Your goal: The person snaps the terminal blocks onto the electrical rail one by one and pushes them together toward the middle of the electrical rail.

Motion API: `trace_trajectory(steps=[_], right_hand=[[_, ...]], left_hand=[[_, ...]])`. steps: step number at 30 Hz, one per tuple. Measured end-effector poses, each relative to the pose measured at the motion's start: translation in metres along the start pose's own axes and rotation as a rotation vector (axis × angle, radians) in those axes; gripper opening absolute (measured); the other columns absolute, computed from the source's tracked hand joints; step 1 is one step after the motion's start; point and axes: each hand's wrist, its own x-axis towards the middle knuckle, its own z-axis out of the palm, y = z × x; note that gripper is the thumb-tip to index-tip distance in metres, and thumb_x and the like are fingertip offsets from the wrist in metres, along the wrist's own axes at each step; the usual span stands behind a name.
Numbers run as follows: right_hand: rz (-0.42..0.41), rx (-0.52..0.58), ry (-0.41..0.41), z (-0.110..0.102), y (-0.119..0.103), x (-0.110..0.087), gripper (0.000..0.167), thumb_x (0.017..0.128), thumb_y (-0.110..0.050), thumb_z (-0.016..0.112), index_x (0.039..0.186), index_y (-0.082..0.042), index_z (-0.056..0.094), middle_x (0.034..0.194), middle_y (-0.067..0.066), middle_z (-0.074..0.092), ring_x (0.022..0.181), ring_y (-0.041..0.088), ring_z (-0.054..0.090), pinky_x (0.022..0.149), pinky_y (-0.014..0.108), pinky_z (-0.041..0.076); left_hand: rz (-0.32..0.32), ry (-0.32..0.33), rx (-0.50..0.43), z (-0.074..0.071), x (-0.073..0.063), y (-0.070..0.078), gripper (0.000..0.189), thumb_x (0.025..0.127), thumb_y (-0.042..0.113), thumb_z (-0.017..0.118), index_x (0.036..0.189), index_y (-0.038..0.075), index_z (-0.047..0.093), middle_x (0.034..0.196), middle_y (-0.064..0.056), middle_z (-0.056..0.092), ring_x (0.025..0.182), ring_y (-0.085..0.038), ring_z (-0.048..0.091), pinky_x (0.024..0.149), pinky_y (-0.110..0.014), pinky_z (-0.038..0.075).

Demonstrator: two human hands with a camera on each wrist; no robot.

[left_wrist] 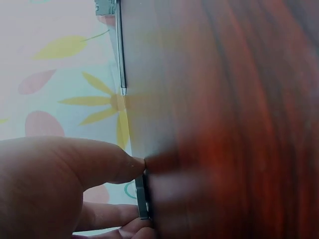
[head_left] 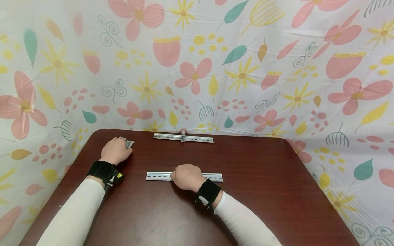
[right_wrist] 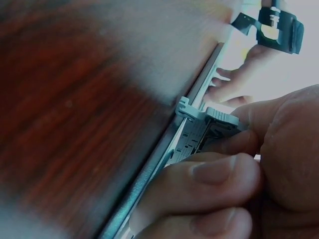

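A slotted metal DIN rail (head_left: pixel 155 176) lies across the middle of the table under my right hand (head_left: pixel 186 177). In the right wrist view, the thumb and curled fingers of that hand pinch a grey plastic terminal block (right_wrist: pixel 219 119); its hooked foot sits right at the rail's edge. At the table's far left corner, my left hand (head_left: pixel 115 152) bends over small grey terminal blocks (head_left: pixel 128 144), which its fingers partly cover. From the left wrist, thumb and fingertips appear to grip one dark-looking block (left_wrist: pixel 142 196) from either side.
Along the back edge lies a second DIN rail (head_left: pixel 200 139) with a grey block (head_left: pixel 183 136) standing across its middle. Behind the brown table (head_left: pixel 255 160) hangs a flower-patterned cloth (head_left: pixel 243 109). Both wrists carry black straps (head_left: pixel 101 171).
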Motion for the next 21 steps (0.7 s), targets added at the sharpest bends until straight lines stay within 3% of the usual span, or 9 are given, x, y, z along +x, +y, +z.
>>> trace_trajectory(steps=[7,12,16,21], right_hand=[[0.013,0.004,-0.007,-0.002,-0.001,0.000,0.055,0.113,-0.031,0.055,0.060,-0.019,0.061,0.062,0.001,0.055,0.058,0.016,0.056,0.047,0.041,0.047],[0.017,0.014,-0.004,-0.002,-0.001,0.001,0.053,0.112,-0.030,0.055,0.060,-0.018,0.059,0.062,0.000,0.054,0.058,0.015,0.054,0.046,0.040,0.045],[0.023,0.028,0.004,-0.003,-0.001,0.002,0.052,0.111,-0.029,0.056,0.060,-0.018,0.059,0.063,0.000,0.054,0.058,0.015,0.054,0.047,0.040,0.044],[0.025,0.052,0.001,-0.005,0.000,0.001,0.052,0.111,-0.029,0.055,0.061,-0.019,0.061,0.064,0.000,0.055,0.059,0.016,0.055,0.048,0.040,0.045]], left_hand=[[0.020,-0.003,-0.017,-0.002,-0.001,0.005,0.026,0.097,0.022,0.073,0.087,-0.001,0.068,0.082,-0.016,0.062,0.069,-0.032,0.057,0.062,-0.045,0.049],[0.036,0.013,-0.044,-0.001,-0.003,0.009,0.032,0.096,0.021,0.072,0.069,0.010,0.057,0.076,-0.011,0.055,0.067,-0.029,0.053,0.061,-0.042,0.043],[0.060,0.024,-0.044,0.001,-0.003,0.014,0.034,0.096,0.020,0.072,0.067,0.012,0.054,0.076,-0.011,0.053,0.068,-0.028,0.051,0.061,-0.041,0.040],[0.115,0.046,-0.025,0.002,-0.002,0.023,0.030,0.096,0.020,0.072,0.069,0.011,0.059,0.080,-0.012,0.055,0.076,-0.032,0.053,0.069,-0.047,0.044]])
